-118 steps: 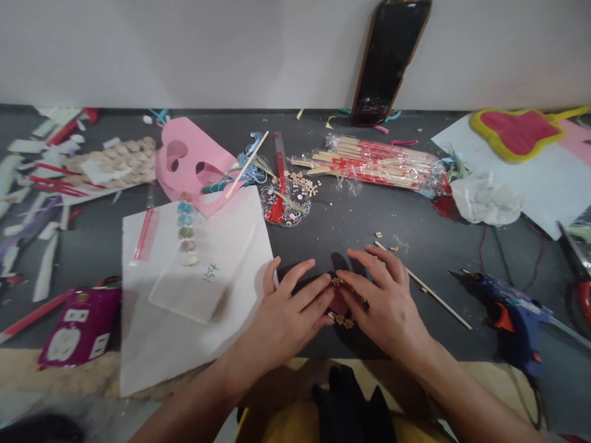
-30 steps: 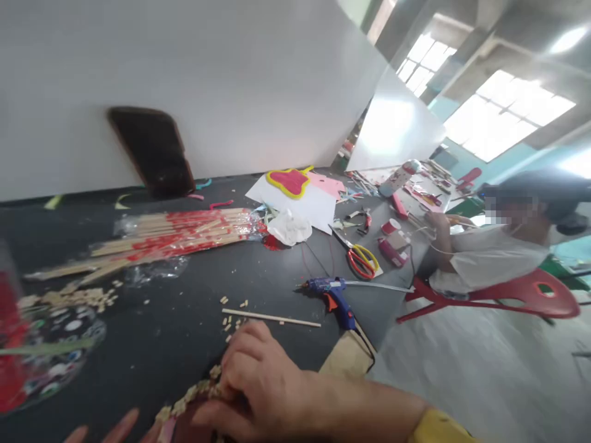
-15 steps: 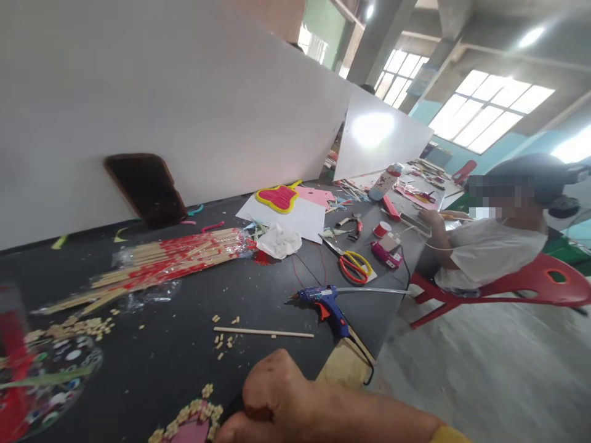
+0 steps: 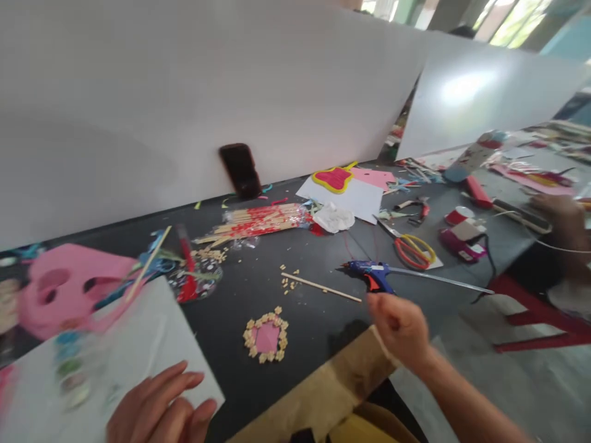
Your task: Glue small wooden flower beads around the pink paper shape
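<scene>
My right hand [image 4: 399,329] is curled into a fist just below the handle of a blue glue gun [image 4: 373,275]; nothing shows sticking out of it. The glue gun lies on its side with a clear glue stick in its back. Over a white sheet [image 4: 152,332] at lower left is my left hand [image 4: 161,403], fingers apart and holding nothing. Between the hands, a pink piece edged with small wooden flowers [image 4: 266,337] lies flat on the dark table. Behind it are a thin wooden stick [image 4: 321,287] and several short cut bits [image 4: 289,283].
Scissors [image 4: 415,251], pliers [image 4: 418,208] and a purple glue gun [image 4: 462,245] lie at right. Farther back are bagged sticks [image 4: 263,221], crumpled tissue [image 4: 333,217] and a phone [image 4: 241,171] against a white partition [image 4: 184,92]. Pink foam [image 4: 78,283] lies at left. A co-worker's arm [image 4: 563,221] is at far right.
My view has swung left and down, bringing my left hand and the whole flower-edged piece into sight. My right fist has moved from beside that piece to near the blue glue gun's handle.
</scene>
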`<state>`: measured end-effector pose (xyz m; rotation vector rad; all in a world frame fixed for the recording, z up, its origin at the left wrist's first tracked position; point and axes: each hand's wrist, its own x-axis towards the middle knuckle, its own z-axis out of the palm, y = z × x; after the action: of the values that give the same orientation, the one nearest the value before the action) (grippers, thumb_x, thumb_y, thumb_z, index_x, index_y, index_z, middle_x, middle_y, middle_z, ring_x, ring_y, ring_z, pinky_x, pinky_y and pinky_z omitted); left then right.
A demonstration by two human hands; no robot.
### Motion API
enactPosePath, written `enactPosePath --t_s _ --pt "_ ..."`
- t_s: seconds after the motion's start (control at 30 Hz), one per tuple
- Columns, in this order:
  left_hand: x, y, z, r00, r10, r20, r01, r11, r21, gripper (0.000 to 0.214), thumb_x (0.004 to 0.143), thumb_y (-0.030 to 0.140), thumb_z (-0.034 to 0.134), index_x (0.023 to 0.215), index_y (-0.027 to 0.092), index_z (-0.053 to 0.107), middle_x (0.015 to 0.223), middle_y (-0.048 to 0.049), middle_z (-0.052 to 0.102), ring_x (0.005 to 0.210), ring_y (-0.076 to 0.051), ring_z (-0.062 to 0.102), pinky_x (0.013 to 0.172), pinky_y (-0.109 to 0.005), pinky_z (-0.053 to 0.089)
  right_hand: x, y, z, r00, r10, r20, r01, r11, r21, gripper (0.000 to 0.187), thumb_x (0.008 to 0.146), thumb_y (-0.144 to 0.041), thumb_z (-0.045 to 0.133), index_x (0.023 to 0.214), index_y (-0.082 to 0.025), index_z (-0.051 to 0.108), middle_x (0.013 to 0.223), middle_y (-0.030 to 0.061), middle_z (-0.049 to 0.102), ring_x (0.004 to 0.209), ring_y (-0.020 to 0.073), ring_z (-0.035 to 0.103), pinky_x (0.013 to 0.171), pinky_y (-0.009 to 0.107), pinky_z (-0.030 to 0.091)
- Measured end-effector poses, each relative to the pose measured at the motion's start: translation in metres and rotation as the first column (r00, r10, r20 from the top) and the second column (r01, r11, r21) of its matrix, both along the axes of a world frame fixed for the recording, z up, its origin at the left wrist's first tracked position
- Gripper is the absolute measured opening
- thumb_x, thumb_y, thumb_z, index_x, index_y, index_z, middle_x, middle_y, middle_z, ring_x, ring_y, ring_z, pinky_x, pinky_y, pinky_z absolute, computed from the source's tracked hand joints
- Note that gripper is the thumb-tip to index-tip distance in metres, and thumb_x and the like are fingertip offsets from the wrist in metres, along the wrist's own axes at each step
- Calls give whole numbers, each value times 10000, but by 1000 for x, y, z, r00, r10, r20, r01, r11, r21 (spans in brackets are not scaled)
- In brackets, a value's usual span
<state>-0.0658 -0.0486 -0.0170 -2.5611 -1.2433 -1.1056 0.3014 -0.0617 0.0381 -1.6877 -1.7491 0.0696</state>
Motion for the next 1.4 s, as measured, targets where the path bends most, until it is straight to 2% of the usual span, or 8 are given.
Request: enactPosePath --t_s 0.1,0.2,0.3,0.73,1.0,1.2,1.27,1.4 --pt "15 -22 18 983 180 43 -175 979 -108 127 837 155 509 750 243 540 817 -36 644 912 -250 593 826 -442 402 39 -2 6 977 -214 1 214 977 -2 435 865 -310 472 529 -245 204 461 -70 220 415 86 211 439 264 204" --pt "23 -39 24 966 243 83 -228 960 -161 127 850 129 495 782 227 537 812 -37 625 958 -250 579 863 -449 409 66 0 6 953 -302 30 304 946 -116 213 777 -328 613 661 -262 447 547 -3 509 457 122 436 473 281 285" --pt "24 -51 25 954 285 93 -260 941 -216 122 862 125 481 800 218 532 805 -40 607 985 -254 564 872 -457 417 74 4 3 910 -387 149 413 824 -389 246 773 -472 605 780 -255 490 759 97 645 664 213 602 598 336 378" --pt "47 -62 40 938 289 191 -244 943 -228 142 884 108 465 805 199 541 812 -37 570 1008 -225 572 876 -415 457 69 23 5 921 -389 -6 334 799 -500 288 662 -474 690 573 -215 600 511 20 531 508 172 469 555 322 298" --pt "65 6 62 957 281 69 -256 935 -247 186 918 204 423 789 199 557 1034 -86 615 1083 -222 543 967 -419 411 76 -14 -8 727 -443 -525 183 861 -474 371 750 -557 547 840 -205 620 736 131 657 588 205 600 539 351 436" --pt "125 82 60 981 90 -170 -154 897 -415 188 866 184 540 1010 237 648 1029 -27 682 1051 -212 563 957 -405 407 71 -29 -16 231 -466 -854 -103 861 -498 300 586 -465 786 729 -223 680 620 63 605 482 140 559 379 248 364" --pt "149 101 56 969 50 -240 -161 869 -467 153 880 223 543 945 248 679 984 -21 693 1043 -226 560 940 -426 408 67 -32 -19 254 -458 -852 -35 876 -481 361 524 -434 832 789 -221 710 740 70 676 572 153 608 464 238 457" --pt "182 125 50 934 16 -357 -220 812 -541 182 883 322 581 970 177 650 1030 -55 654 1050 -234 566 931 -476 431 63 -35 -23 528 -348 -775 -32 903 -428 452 582 -551 771 848 -188 732 806 88 717 678 189 638 564 262 519"
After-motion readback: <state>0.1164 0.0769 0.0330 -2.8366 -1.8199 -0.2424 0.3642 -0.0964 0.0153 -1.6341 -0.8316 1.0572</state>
